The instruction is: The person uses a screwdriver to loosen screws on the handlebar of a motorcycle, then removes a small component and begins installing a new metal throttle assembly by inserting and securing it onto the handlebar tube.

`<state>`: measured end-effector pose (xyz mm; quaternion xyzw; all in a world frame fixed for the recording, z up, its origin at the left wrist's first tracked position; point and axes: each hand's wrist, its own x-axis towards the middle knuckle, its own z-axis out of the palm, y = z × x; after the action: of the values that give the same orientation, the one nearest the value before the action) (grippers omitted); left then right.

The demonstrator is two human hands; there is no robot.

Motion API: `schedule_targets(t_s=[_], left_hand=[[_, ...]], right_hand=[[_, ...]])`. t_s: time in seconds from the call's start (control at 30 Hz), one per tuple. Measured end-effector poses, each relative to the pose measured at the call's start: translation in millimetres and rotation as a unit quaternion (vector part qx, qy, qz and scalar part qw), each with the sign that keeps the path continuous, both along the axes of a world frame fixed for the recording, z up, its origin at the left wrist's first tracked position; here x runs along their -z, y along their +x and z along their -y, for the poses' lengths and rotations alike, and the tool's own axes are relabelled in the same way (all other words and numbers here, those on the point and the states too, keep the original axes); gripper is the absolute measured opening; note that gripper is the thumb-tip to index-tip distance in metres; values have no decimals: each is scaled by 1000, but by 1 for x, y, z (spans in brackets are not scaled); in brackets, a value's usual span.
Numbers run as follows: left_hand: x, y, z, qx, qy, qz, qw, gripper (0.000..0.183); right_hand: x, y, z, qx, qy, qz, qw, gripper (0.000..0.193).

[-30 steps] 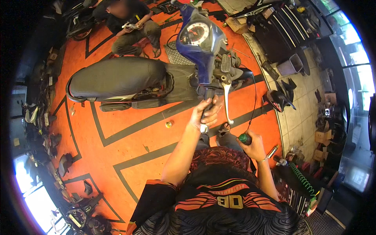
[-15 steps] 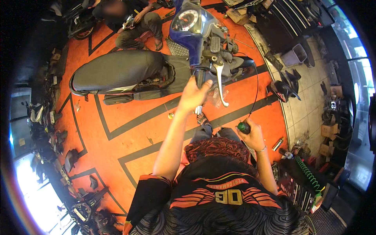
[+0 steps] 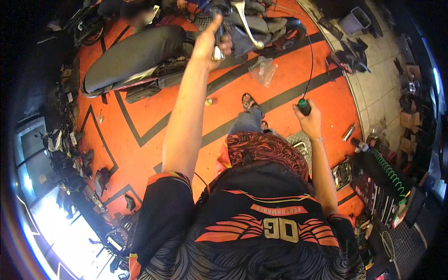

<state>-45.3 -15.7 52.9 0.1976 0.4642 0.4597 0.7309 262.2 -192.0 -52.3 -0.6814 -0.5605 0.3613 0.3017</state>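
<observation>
Left hand (image 3: 205,46) curls round far handlebar grip (image 3: 220,34): likely firm, rubbery. Right hand (image 3: 310,120) clasps green handle (image 3: 304,106), near right: probably light, stiff; best held round its thick body.

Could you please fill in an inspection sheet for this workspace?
Surface: orange floor with dark stripes.
Job's things: scooter with a dark handlebar grip and silver brake lever; green-ended object, exact kind unclear.
Clutter: clear plastic bag and silver canister on the floor.
Hands: left hand around the grip; right hand closed on the green-ended object.
Cables: thin dark cable from that object toward the scooter; coiled green hose at right.
Surroundings: pale tiles, grey bin.
</observation>
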Motion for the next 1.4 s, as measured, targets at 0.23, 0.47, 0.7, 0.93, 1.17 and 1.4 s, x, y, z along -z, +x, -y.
schedule_targets(t_s=[0.23, 0.47, 0.7, 0.93, 1.17, 1.4], left_hand=[[21, -11, -15, 43, -36, 184, 981, 45], [23, 12, -30, -12, 5, 118, 993, 55], [14, 29, -39, 4, 48, 222, 974, 52], [21, 24, -35, 36, 86, 232, 968, 49], [29, 15, -34, 95, 115, 262, 953, 47], [36, 15, -38, 102, 152, 261, 948, 49]], right_hand=[[74, 6, 54, 57, 29, -2, 998, 27], [122, -1, 104, 122, 26, -23, 992, 26], [161, -20, 113, 184, 29, -63, 980, 23], [183, -58, 105, 219, 29, -75, 972, 21], [204, -89, 122, 245, 28, -69, 967, 16], [215, -109, 149, 243, 6, -157, 957, 16]])
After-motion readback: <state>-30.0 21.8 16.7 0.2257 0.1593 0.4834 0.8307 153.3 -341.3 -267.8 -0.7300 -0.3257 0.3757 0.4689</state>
